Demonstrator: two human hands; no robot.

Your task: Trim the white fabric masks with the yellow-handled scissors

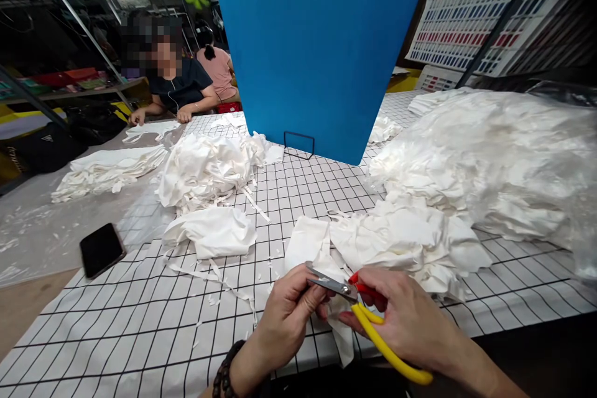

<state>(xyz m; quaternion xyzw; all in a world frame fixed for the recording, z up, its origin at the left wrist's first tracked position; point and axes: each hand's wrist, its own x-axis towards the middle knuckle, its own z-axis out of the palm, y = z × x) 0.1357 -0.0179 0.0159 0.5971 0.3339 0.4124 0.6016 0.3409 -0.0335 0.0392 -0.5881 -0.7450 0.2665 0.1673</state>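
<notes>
My right hand is closed around the handles of a pair of scissors, one handle red and the other yellow. The blades point left and reach over the fingertips of my left hand. That hand pinches a white fabric piece, whose lower end hangs down near the table's front edge. Part of the cloth is hidden behind my fingers and the blades. Just beyond my hands lies a heap of white fabric pieces. Another white piece with thin straps rests on the table to the left.
A blue board stands upright on the checked tablecloth. White cloth piles lie left, and a large plastic-covered heap lies right. A phone rests at the left. Across the table sits a person in a dark top.
</notes>
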